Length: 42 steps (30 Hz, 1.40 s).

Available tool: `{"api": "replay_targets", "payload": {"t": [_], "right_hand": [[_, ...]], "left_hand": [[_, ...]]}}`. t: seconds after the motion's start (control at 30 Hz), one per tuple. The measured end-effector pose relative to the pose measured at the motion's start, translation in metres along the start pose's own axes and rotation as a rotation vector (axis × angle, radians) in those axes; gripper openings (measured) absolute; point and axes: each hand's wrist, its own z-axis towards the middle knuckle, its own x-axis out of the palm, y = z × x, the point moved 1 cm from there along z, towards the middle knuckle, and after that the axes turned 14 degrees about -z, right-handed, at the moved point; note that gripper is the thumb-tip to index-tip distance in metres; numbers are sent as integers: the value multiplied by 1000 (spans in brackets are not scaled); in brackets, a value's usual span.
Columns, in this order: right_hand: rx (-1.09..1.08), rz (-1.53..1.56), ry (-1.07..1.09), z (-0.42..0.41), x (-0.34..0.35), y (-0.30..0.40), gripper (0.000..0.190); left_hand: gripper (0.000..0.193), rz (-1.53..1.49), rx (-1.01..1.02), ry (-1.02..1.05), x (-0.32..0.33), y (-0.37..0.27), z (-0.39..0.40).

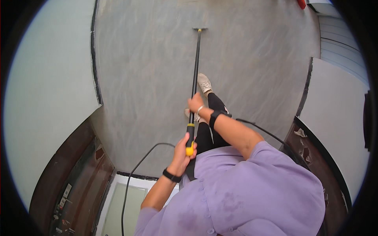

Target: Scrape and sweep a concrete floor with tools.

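Observation:
A long black pole (pixel 196 67) with a narrow dark crosswise head (pixel 200 29) stretches ahead of me across the grey floor (pixel 141 73). Whether the head is a broom or a scraper is too small to tell. My left hand (pixel 183 150) is wrapped around the black and yellow grip (pixel 190 143) at the pole's near end. Farther along the shaft, my right hand (pixel 196 103) is closed around it. The head appears to rest on the floor, beyond my light shoes (pixel 204 82).
Pale walls with dark baseboards (pixel 93 44) flank the floor. Worn brown doors (pixel 85 174) stand at the lower left and lower right (pixel 308 144). Behind me is a white-framed door (pixel 125 203). Black cables (pixel 130 171) loop beside both my arms. A red object (pixel 301 4) shows at the far right.

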Motion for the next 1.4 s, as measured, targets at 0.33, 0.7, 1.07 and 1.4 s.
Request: {"api": "replay_targets", "payload": {"t": [0.33, 0.7, 1.07, 1.4], "right_hand": [[-317, -349, -109, 37, -11, -16, 28], [228, 758, 553, -30, -46, 66, 12], [104, 869, 662, -53, -69, 27, 11], [66, 896, 588, -54, -59, 21, 14]], "left_hand": [[33, -71, 7, 187, 40, 5, -11], [32, 151, 1254, 666, 144, -95, -207], [21, 635, 1256, 1422, 163, -22, -391], [13, 844, 1073, 1323, 155, 5, -415]]}}
